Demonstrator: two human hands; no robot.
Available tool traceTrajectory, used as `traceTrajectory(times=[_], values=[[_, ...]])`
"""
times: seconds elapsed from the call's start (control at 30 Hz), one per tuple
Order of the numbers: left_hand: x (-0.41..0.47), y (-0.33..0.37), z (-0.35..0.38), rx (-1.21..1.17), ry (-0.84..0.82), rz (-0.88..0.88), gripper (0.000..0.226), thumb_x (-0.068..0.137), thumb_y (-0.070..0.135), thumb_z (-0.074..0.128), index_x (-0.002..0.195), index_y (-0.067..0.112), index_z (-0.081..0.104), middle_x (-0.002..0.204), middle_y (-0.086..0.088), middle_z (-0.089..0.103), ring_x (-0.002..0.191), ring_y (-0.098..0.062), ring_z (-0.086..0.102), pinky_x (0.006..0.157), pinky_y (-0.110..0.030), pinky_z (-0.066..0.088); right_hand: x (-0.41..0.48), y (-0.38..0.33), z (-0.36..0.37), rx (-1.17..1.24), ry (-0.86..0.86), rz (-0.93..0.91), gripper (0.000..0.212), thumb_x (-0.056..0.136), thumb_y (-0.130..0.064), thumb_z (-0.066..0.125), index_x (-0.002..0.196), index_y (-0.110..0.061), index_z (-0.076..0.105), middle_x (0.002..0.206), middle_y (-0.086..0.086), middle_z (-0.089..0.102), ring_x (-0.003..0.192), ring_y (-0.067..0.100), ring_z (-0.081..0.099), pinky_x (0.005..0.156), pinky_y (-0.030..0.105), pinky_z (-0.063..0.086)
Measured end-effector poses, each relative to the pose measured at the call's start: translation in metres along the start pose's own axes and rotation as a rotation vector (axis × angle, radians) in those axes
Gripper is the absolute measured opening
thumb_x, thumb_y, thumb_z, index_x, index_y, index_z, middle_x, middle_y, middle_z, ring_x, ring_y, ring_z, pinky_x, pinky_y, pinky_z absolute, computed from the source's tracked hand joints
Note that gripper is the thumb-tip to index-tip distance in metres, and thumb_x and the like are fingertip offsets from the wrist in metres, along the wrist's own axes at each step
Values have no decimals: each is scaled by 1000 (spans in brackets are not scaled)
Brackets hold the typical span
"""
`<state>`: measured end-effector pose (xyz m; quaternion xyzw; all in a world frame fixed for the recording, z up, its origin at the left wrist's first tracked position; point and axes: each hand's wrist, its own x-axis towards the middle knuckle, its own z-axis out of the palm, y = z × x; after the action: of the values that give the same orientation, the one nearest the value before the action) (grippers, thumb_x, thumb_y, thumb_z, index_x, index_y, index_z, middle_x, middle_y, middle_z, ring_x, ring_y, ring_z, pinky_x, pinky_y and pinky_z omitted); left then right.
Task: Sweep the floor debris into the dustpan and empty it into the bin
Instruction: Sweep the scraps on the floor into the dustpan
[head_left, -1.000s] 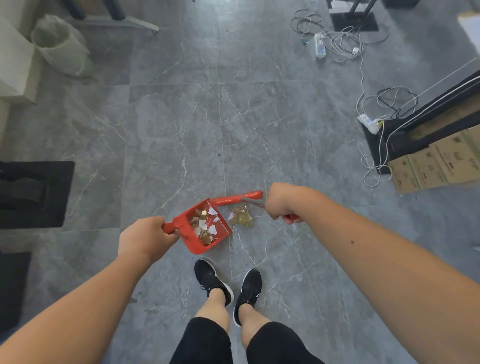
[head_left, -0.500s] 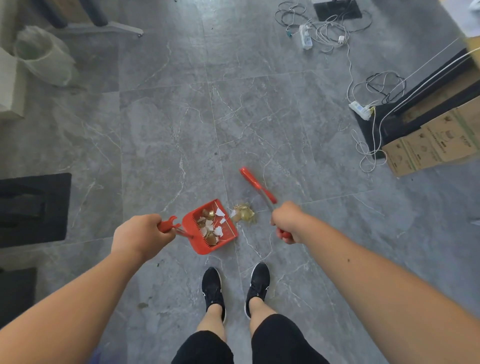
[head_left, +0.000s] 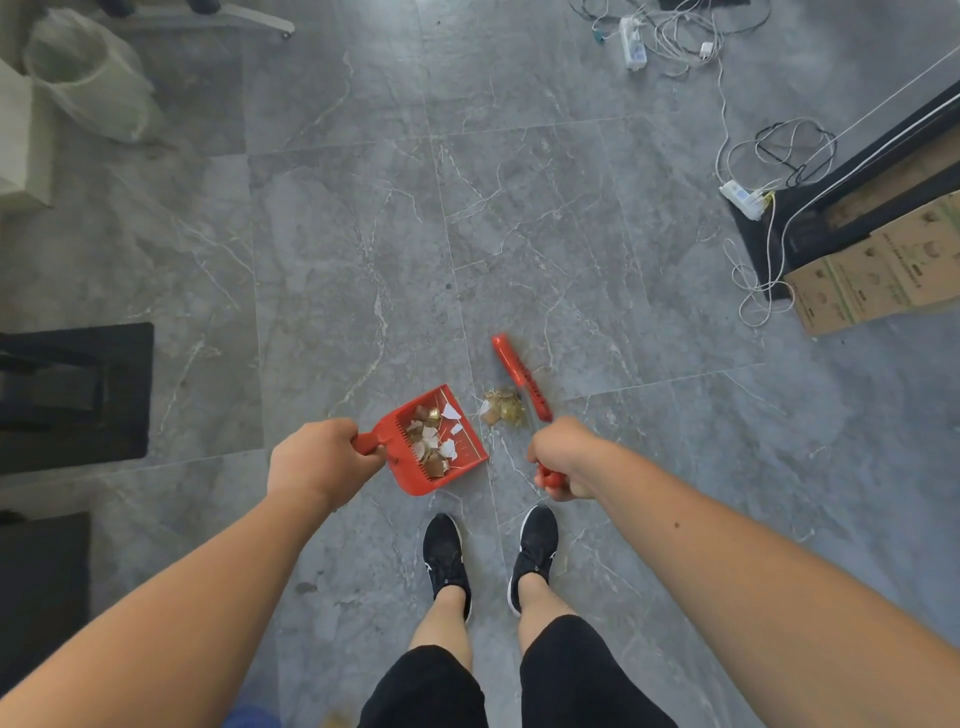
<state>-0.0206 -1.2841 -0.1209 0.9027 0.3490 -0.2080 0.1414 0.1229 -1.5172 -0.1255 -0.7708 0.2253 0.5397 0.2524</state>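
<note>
My left hand (head_left: 319, 462) grips the handle of a red dustpan (head_left: 470, 457) that rests on the grey tiled floor with white scraps and brown shell-like bits inside. Its mouth faces right. Just off that mouth lies a small pile of golden-brown debris (head_left: 503, 408). My right hand (head_left: 563, 457) grips the handle of a red hand brush (head_left: 519, 375), whose head stretches away from me on the right side of the pile. A bin lined with a clear bag (head_left: 88, 78) stands at the far left.
My two black shoes (head_left: 447, 556) stand just behind the dustpan. Cables and power strips (head_left: 737, 195) lie at the far right beside a cardboard box (head_left: 878, 275). Black mats (head_left: 72, 395) lie at the left.
The brush head has swung from lying across the dustpan's far side to the right side of the debris pile. The dustpan stays on the floor with its load.
</note>
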Motion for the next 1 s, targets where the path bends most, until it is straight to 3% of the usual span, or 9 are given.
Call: traceTrajectory(times=[0.2,0.5,0.83,1.0], values=[[0,-4,1,-19,-26,4,40,84,50,60,65,14,55,60,2,58,55,-17,55,51,-25,42,-24,-9,23,-17,-97,-43,9,94,1,49,101,-4,52,63,12,54,26,9,38,37,17,41],[-1,-18,7,-12,-25,21,42,84,54,60,65,16,55,63,2,58,59,-19,56,54,-26,42,-39,7,60,-28,-222,-47,5,93,-2,51,96,-7,53,57,9,49,26,9,38,38,14,39],[-16,-29,16,3,-23,15,38,84,51,58,69,17,57,64,4,58,60,-18,55,54,-26,40,-53,10,44,47,-245,-32,6,90,-2,51,89,-8,50,56,7,47,47,12,38,38,16,33],[-21,-30,9,35,-99,44,42,87,58,55,67,21,56,66,4,58,60,-17,56,56,-27,45,-66,2,41,-54,-170,-90,5,90,-3,53,85,-5,53,49,8,49,43,14,37,37,17,34]])
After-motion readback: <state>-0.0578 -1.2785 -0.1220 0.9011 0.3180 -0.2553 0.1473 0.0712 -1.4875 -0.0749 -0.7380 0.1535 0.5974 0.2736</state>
